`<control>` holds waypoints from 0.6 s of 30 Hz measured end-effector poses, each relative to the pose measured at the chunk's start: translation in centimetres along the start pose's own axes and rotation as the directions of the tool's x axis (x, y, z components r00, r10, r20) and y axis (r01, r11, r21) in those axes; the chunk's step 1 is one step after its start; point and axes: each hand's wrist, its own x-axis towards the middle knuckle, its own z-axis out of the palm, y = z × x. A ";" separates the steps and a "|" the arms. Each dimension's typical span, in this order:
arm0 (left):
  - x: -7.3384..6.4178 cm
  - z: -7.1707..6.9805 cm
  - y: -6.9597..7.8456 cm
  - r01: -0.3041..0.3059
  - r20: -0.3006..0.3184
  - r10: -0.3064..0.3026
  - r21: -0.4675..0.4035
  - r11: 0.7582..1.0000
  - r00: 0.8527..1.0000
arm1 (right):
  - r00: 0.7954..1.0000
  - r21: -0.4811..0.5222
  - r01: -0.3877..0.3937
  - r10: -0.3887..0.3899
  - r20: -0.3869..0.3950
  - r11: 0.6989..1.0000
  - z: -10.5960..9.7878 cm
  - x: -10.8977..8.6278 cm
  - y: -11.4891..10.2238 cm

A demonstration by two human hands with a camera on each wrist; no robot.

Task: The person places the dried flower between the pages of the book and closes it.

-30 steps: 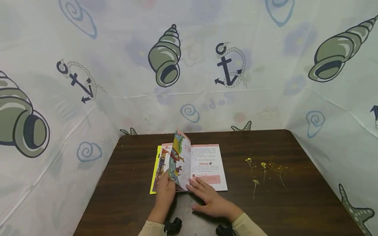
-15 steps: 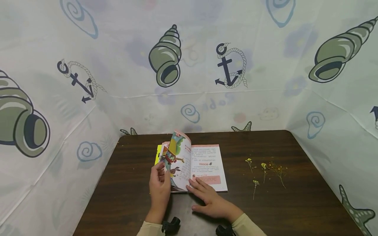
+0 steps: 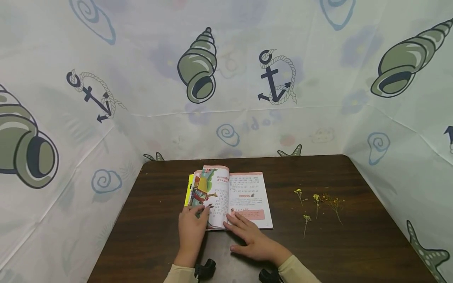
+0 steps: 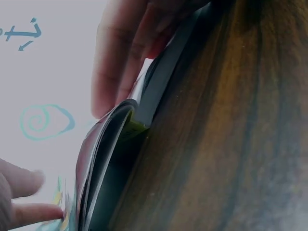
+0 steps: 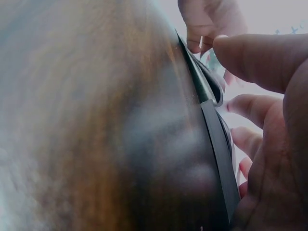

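Observation:
An open picture book (image 3: 247, 196) lies on the dark wooden table, a colourful illustration on its left page and printed text on its right. My left hand (image 3: 192, 228) is at the lower left of the illustrated page, fingers bent loosely over it. In the left wrist view a fingertip of that left hand (image 4: 33, 215) touches the page surface. Spread over the lower part of the book near the spine, my right hand (image 3: 253, 239) rests with its fingers extended. The right wrist view has the right hand (image 5: 274, 139) at the book's near edge, fingertips on the pages.
Several small dried yellow flower sprigs (image 3: 316, 200) lie on the table (image 3: 354, 251) to the right of the book. A yellow cover edge (image 3: 189, 188) sticks out at the book's left. Patterned cloth (image 3: 240, 129) with shells and anchors encloses the table's back and sides.
The raised illustrated page has come down flat to the left. My left hand moved left with it, and its fingers went from gripping the page to lying over it. My right hand stayed put.

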 end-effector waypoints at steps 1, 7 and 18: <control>-0.1 0.0 0.0 -0.005 0.001 0.005 0.025 1.000 1.000 | 1.000 -0.001 0.000 0.000 -0.001 1.000 0.0 0.0 0.0; -0.4 0.1 -0.2 -0.066 -0.003 0.068 0.155 0.986 0.998 | 1.000 -0.011 0.009 -0.009 -0.010 1.000 0.2 -0.1 0.1; -0.5 1.2 0.6 -0.472 0.388 0.448 -0.036 0.881 0.805 | 0.998 -0.048 0.048 -0.050 -0.046 0.998 0.2 -0.1 0.2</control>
